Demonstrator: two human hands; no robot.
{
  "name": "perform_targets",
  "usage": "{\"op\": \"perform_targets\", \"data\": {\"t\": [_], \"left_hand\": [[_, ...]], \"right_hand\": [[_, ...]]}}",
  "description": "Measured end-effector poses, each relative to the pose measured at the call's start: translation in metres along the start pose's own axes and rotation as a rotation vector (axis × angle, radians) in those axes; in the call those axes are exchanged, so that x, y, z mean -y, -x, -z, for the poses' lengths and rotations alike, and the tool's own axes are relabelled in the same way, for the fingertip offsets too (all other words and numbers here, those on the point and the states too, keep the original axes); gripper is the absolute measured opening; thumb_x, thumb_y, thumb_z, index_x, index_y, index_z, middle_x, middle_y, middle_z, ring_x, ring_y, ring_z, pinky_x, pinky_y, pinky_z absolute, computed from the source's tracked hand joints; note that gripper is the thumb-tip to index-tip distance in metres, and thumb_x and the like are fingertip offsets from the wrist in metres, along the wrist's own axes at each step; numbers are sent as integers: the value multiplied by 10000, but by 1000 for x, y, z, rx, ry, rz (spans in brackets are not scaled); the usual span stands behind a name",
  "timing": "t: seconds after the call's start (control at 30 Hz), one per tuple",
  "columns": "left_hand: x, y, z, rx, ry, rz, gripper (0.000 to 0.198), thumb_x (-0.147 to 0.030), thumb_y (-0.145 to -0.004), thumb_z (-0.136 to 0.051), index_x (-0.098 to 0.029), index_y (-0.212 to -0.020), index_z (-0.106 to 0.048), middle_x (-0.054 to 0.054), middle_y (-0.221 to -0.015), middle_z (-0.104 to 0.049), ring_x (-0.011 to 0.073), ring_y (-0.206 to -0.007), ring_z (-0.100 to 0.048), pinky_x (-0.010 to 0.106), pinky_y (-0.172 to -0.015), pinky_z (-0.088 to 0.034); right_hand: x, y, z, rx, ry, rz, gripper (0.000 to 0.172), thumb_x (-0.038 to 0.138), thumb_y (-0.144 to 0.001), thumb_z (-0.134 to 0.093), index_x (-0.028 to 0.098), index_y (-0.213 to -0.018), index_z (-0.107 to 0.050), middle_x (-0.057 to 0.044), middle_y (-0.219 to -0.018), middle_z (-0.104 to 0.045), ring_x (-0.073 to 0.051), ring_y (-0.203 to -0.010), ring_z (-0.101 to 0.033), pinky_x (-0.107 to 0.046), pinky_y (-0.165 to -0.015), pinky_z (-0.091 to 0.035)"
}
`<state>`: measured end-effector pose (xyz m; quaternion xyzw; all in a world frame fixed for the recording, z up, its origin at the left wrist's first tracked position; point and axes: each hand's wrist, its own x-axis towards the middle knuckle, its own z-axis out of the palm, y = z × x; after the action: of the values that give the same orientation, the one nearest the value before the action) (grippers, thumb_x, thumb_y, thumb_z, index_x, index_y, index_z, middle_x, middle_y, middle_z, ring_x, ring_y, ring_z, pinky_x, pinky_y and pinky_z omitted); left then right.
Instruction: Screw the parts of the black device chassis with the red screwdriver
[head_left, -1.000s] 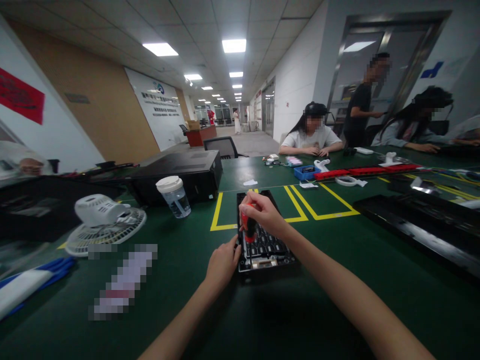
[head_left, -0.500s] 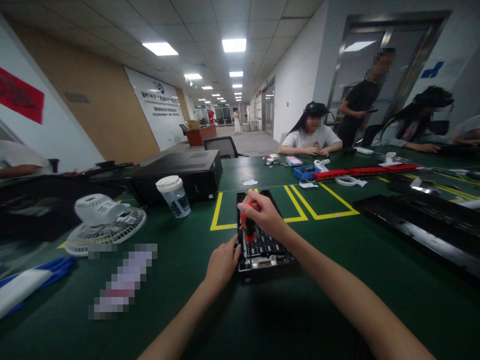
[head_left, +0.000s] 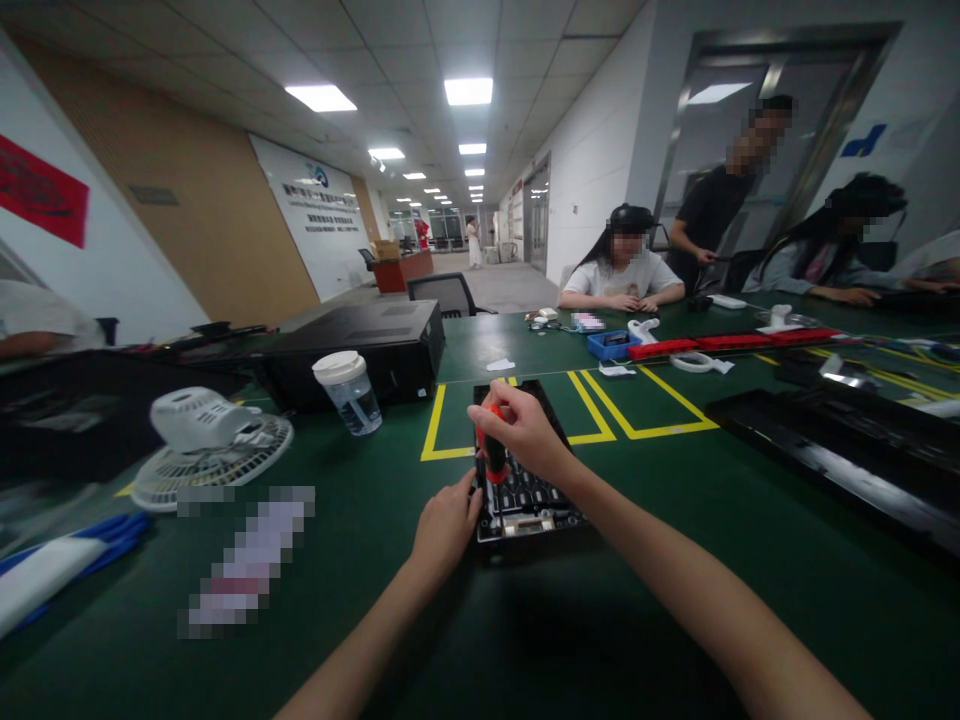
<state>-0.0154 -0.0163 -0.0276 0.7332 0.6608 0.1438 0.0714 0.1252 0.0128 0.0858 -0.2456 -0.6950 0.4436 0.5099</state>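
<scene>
A black, shallow rectangular casing [head_left: 536,500] lies on the green table before me, its inside full of rows of small silvery and dark shapes. My right hand [head_left: 517,425] is closed around a red-and-black screwdriver [head_left: 495,462], held roughly upright over the casing's left part. Its tip is too small to make out. With fingers along the left edge, my left hand [head_left: 448,520] grips the casing there, thumb close to the rim. The far part of the casing is partly hidden behind my right hand.
Left of me are a lidded cup [head_left: 349,392], a white fan [head_left: 214,445] and a large black case [head_left: 360,345]. Long dark panels [head_left: 840,465] lie on the right. Further back are a blue tray [head_left: 611,345] and red strips [head_left: 735,342]. Other people are across the table.
My right hand's fingers have shifted slightly left around the screwdriver handle. My left hand stays put. Behind the table, the standing person's arm has moved.
</scene>
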Motion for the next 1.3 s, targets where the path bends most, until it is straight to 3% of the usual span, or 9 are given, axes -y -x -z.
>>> {"op": "perform_targets", "data": {"t": [0.33,1.3], "left_hand": [[2,0,-2,-19,-5,-8,400,-339,-912,-294,-216,-1272,-417,79,-998,-650,182,-902,-606,251,-746,-404],[2,-1,-3,-22,-15,-5,405,-349,-910,-304,-221,-1278,-416,78,-1004,-653,186,-894,-611,255,-737,-408]], "right_hand": [[-1,-3,2,-63,266,106,280,381,-792,-552,173,-648,-432,36,-608,-464,-88,-542,-442,-218,-517,-352],[-1,0,2,-206,427,124,337,416,-795,-540,179,-628,-368,61,-563,-382,-76,-519,-364,-212,-516,-270]]}}
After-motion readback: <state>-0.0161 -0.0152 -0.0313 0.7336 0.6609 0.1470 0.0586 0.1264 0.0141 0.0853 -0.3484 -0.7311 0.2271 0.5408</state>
